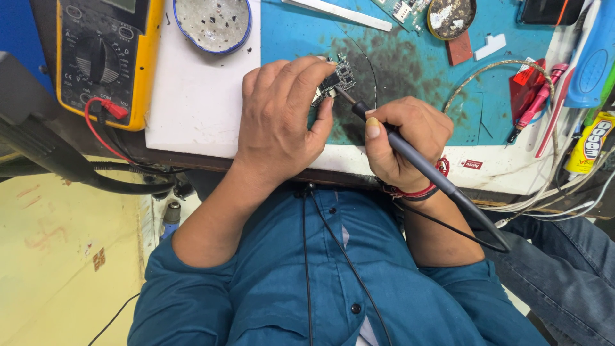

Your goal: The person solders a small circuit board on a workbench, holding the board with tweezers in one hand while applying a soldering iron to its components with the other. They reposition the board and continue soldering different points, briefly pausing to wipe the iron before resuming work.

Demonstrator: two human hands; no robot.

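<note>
My left hand grips a small green circuit board and holds it tilted over the stained teal work mat. My right hand holds a dark grey soldering iron like a pen. Its metal tip touches the lower edge of the board. The iron's black cable runs from the handle down past my right forearm. Most of the board is hidden behind my left fingers.
A yellow multimeter with a red lead lies at the far left. A round tin sits on a white board. Another tin, a red-handled tool, a glue tube and cables crowd the right side.
</note>
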